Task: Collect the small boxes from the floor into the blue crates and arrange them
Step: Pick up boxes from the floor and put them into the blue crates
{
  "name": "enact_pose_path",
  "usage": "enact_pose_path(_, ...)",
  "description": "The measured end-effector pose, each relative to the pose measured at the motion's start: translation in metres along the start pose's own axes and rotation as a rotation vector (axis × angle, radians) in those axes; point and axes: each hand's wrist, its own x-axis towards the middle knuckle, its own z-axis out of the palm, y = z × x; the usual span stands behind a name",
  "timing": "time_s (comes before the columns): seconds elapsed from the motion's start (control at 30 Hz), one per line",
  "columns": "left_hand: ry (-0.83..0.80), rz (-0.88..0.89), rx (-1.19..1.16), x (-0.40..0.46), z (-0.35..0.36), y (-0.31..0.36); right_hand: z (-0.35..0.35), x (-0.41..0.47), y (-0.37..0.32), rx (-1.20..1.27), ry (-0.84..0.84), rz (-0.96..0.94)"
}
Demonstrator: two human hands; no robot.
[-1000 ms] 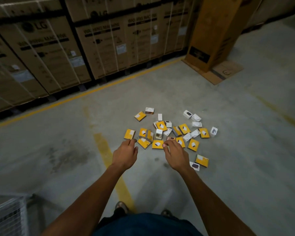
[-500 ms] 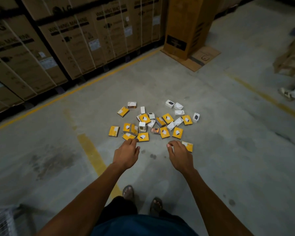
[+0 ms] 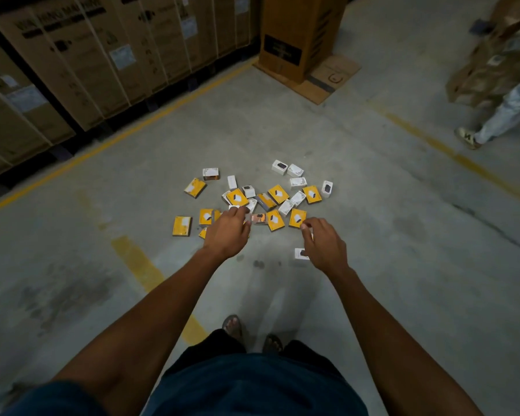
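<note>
Reaching: both hands stretch out and down over a scatter of small boxes (image 3: 278,194) on the concrete floor (image 3: 373,235).
Left hand (image 3: 227,232): back of the hand faces the camera at the near left side of the pile, fingers bent forward over the boxes; whether they pinch one cannot be told, as the fingertips are hidden or blurred.
Right hand (image 3: 323,244): at the near right side of the pile, fingers curled downward, fingertips just beside a yellow box (image 3: 297,218); a grip cannot be made out.
Small boxes: yellow and white ones mixed, lying flat or tilted, many touching or overlapping in the middle.
Outliers: one yellow carton (image 3: 182,226) lies apart to the left; a white box (image 3: 300,253) sits on the floor partly under the right hand.
Blue crates: not in view.
Feet: two sandalled feet (image 3: 252,331) stand near the bottom, beside a yellow floor stripe (image 3: 150,274).
Background: strapped cardboard cartons (image 3: 72,55) line the far left; a tall brown carton (image 3: 297,31) stands behind the pile.
Bystander: another person's leg and shoe (image 3: 487,124) show at the right edge.
</note>
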Motion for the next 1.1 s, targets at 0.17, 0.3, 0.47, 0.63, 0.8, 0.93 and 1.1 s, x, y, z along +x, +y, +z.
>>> enact_pose_path(0.17,-0.016,0.018,-0.002,0.029,-0.006,-0.008,-0.004,0.029,-0.016,-0.009,0.038,0.027)
enact_pose_path(0.3,-0.025,0.059,0.01,0.045,0.0,-0.007,-0.007,0.042,-0.01,-0.014,0.059,0.073)
enact_pose_path(0.47,-0.044,0.055,0.02,0.063,0.009,0.005,-0.01,0.058,0.011,0.01,0.065,0.108)
enact_pose_path(0.63,-0.072,0.056,0.033,0.088,0.024,0.029,-0.016,0.078,0.042,0.04,0.048,0.111)
enact_pose_path(0.8,-0.059,0.056,0.051,0.113,0.045,0.066,-0.028,0.102,0.087,0.071,0.034,0.082)
enact_pose_path(0.93,-0.086,0.003,0.053,0.135,0.074,0.101,-0.044,0.128,0.136,0.084,0.002,0.063)
enact_pose_path(1.1,-0.123,-0.097,0.077,0.157,0.122,0.146,-0.052,0.161,0.21,0.053,-0.081,0.033)
